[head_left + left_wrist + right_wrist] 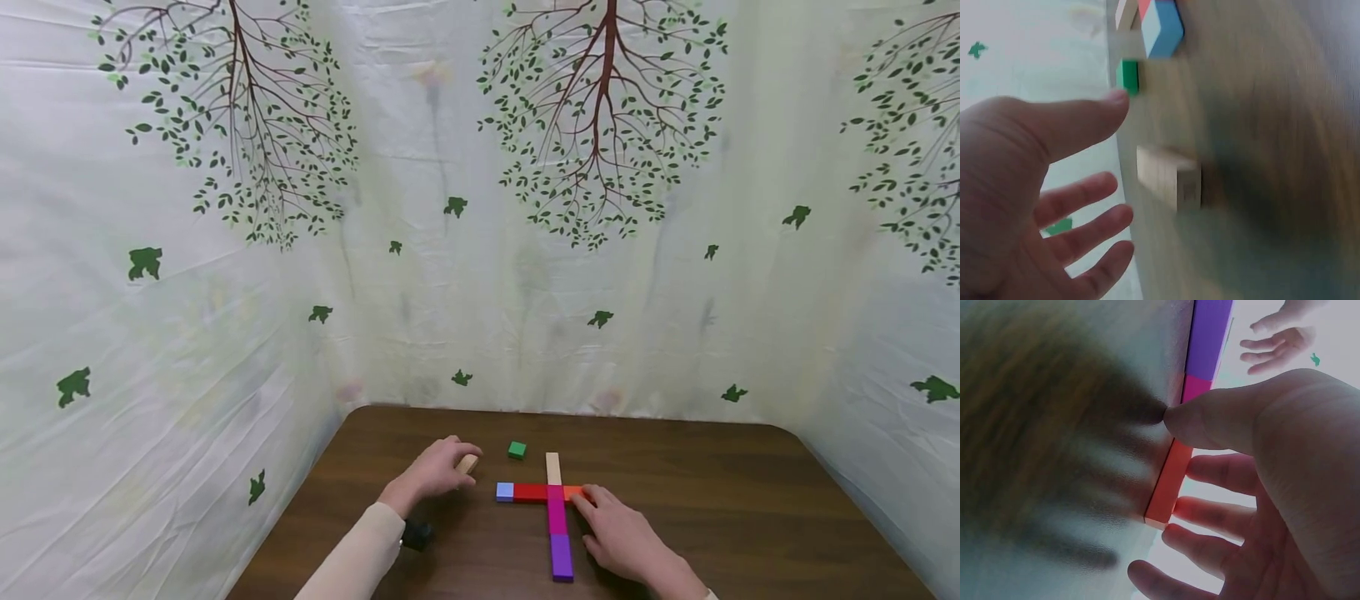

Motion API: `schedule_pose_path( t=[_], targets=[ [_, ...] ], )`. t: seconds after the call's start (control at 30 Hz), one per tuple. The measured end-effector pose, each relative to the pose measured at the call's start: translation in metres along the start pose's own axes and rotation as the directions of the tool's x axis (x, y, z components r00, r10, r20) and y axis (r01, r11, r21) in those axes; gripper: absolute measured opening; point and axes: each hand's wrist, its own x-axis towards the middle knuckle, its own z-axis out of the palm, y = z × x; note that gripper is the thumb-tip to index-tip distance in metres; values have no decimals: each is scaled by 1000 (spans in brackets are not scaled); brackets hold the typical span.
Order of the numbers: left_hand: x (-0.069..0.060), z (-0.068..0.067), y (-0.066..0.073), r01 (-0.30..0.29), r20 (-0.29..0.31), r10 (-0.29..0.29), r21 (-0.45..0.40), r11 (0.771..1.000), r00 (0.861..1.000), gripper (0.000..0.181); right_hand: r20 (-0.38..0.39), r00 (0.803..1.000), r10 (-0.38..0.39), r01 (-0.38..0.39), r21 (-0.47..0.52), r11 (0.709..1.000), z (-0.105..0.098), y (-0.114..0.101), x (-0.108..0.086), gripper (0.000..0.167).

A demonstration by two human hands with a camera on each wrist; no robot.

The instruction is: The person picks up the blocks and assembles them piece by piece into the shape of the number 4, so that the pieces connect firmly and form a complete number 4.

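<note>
Coloured blocks lie in a cross on the brown table. Its upright has a pale wooden block (553,468) at the far end, then a magenta block (557,510) and a purple block (562,557). Crossing it are a light blue block (505,492), a red block (530,493) and an orange block (1169,478). My right hand (622,533) pinches the orange block, thumb on the near side and fingers on the far side. To the left, my left hand (435,468) hovers beside a loose wooden block (1169,178), fingers spread and apart from it.
A small green block (517,450) sits farther back, between the left hand and the cross. The dark wooden table (720,500) extends to the right. Behind and at the sides hangs a pale cloth (525,333) printed with trees and leaves.
</note>
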Motion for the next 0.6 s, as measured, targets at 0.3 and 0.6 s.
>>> schedule_pose_path(
  t=[0.3,0.6],
  targets=[
    [-1,-10,-37,-15,47,20,-105,994,999,60,32,999,4,-4,4,1000,-2,0,2,60],
    [1,-7,-52,3,89,5,-95,995,996,65,82,996,24,-26,18,1000,-2,0,4,60]
  ],
)
